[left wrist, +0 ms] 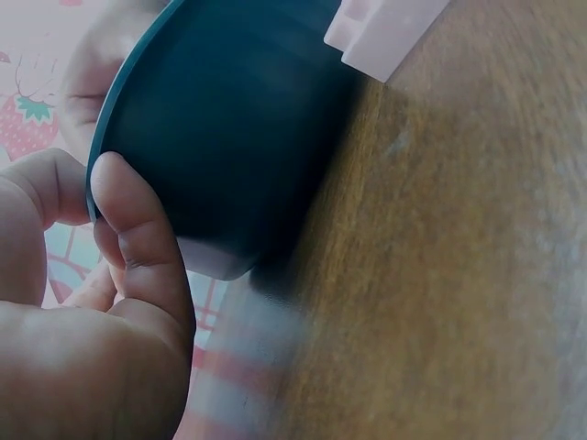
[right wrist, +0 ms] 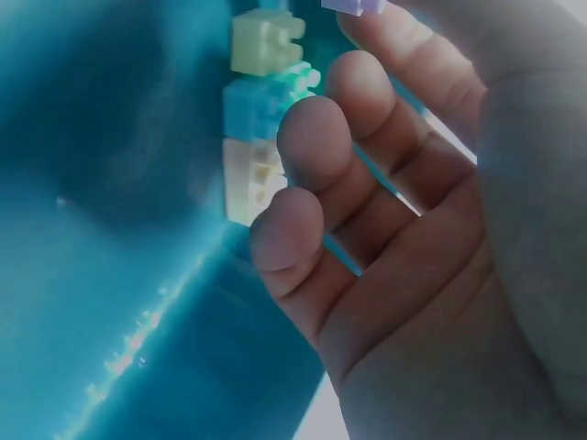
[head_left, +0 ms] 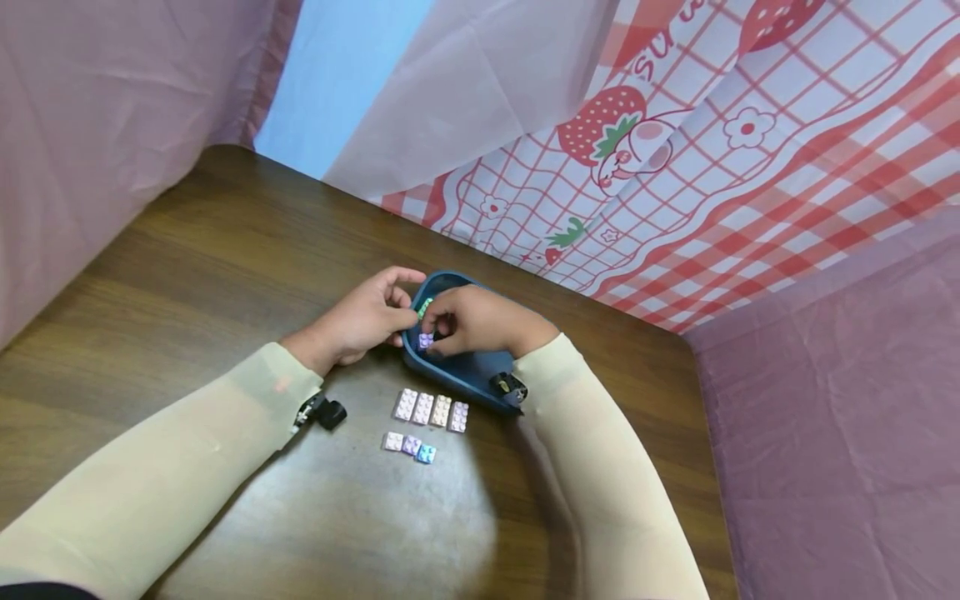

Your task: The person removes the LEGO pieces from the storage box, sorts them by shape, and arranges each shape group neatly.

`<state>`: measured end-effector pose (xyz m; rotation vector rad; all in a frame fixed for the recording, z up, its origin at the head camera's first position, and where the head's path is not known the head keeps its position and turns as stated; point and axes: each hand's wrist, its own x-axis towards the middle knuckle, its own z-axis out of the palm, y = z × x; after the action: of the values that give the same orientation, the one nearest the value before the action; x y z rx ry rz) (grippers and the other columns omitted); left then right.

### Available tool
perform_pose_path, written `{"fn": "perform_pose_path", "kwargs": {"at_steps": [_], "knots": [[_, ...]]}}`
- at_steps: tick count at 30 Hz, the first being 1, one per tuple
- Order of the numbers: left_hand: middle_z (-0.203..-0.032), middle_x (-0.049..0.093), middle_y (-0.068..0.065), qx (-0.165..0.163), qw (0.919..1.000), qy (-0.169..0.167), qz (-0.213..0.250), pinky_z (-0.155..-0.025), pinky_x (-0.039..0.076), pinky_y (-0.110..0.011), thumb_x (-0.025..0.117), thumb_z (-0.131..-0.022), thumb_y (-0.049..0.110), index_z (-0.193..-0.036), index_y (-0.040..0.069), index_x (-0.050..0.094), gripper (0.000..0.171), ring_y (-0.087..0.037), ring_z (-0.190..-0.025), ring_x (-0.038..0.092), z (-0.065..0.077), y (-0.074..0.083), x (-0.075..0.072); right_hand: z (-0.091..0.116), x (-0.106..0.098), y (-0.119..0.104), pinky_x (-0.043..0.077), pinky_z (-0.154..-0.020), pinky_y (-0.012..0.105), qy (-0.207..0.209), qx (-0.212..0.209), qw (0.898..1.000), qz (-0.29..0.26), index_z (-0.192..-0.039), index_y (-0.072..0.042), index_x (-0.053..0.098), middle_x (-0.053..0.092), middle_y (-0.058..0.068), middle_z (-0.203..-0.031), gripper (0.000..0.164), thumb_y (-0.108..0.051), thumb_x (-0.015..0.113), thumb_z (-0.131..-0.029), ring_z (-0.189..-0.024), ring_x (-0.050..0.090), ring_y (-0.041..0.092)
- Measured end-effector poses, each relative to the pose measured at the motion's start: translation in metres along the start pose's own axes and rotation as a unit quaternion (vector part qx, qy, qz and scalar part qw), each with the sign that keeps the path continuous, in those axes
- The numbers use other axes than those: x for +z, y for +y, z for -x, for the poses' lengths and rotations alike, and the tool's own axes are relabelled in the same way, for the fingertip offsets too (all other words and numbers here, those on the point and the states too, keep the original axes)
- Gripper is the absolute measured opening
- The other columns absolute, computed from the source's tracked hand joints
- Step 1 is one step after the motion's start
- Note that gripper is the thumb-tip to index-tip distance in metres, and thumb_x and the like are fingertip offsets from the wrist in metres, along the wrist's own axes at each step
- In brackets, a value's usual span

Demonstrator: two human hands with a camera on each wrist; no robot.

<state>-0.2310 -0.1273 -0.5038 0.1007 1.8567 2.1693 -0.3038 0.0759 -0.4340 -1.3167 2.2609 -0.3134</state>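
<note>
My left hand [head_left: 367,315] pinches the rim of a dark blue tray [head_left: 461,383] at its left end, with thumb and fingers on either side of the edge in the left wrist view. Inside the tray, my right hand [head_left: 480,321] pinches a small purple toy brick [head_left: 426,341] between thumb and index finger. The other right fingers are half curled. Beside them in the right wrist view lie a yellow brick [right wrist: 260,42], a blue brick [right wrist: 249,107] and a white brick [right wrist: 246,179], with a green brick [right wrist: 301,81] partly hidden behind the fingertips.
In front of the tray, on the wooden table [head_left: 247,250], several long pale bricks [head_left: 422,409] stand in a row. Nearer me is a shorter row with a white brick [head_left: 393,442], a purple one and a blue brick [head_left: 426,453]. Cloth curtains [head_left: 825,400] surround the table.
</note>
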Motion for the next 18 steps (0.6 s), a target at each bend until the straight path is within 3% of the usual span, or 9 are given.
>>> {"fn": "perform_pose_path", "kwargs": {"at_steps": [5, 11, 18], "knots": [[-0.103, 0.054, -0.014, -0.005, 0.9999, 0.006, -0.011, -0.059, 0.058, -0.027, 0.065, -0.094, -0.004, -0.153, 0.015, 0.043, 0.066, -0.022, -0.08, 0.057, 0.0, 0.001, 0.0, 0.012, -0.008, -0.005, 0.053, -0.066, 0.025, 0.027, 0.01, 1.0, 0.001, -0.097, -0.026, 0.073, 0.065, -0.007, -0.086, 0.014, -0.032, 0.083, -0.09, -0.076, 0.058, 0.008], [-0.102, 0.054, -0.013, -0.004, 0.9998, 0.013, -0.011, -0.059, 0.059, -0.029, 0.066, -0.093, -0.004, -0.153, 0.015, 0.044, 0.067, -0.027, -0.085, 0.058, 0.0, 0.0, 0.001, 0.035, -0.017, -0.014, 0.053, -0.065, 0.026, 0.09, 0.013, 0.996, 0.007, -0.096, -0.026, 0.072, 0.064, -0.007, -0.083, 0.015, -0.032, 0.084, -0.089, -0.075, 0.058, 0.01], [-0.103, 0.054, -0.013, -0.008, 0.9997, 0.02, -0.012, -0.06, 0.059, -0.03, 0.067, -0.092, -0.004, -0.152, 0.017, 0.045, 0.067, -0.027, -0.085, 0.058, -0.001, 0.001, 0.002, 0.066, -0.014, -0.024, 0.053, -0.064, 0.025, 0.137, 0.029, 0.99, 0.006, -0.093, -0.028, 0.072, 0.064, -0.009, -0.08, 0.014, -0.034, 0.084, -0.088, -0.071, 0.058, 0.008]]}}
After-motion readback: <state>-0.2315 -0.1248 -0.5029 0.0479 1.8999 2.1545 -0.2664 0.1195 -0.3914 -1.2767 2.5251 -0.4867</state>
